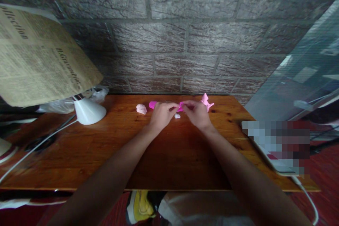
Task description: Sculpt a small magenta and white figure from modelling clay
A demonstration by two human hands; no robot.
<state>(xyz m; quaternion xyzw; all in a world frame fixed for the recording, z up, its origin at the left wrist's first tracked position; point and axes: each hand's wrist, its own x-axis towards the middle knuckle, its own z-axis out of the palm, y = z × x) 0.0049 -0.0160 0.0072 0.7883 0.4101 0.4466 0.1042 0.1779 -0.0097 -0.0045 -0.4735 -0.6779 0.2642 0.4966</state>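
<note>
A small piece of bright pink modelling clay is pinched between my two hands above the far part of the wooden table. My left hand grips its left side with thumb and fingertips, while my right hand holds the right side the same way. Just below the fingertips lies a little white lump. Partly hidden behind my left hand is a bright pink lump, and farther left rests a pale pink lump. A light pink clay figure with a pointed top stands behind my right hand, its lower part partly covered.
On the left stands a lamp with a white base and a newsprint shade; its white cord crosses the table. Crumpled clear plastic lies behind it. A blurred-out flat device with a white cable sits at the right edge. A brick-patterned wall borders the back.
</note>
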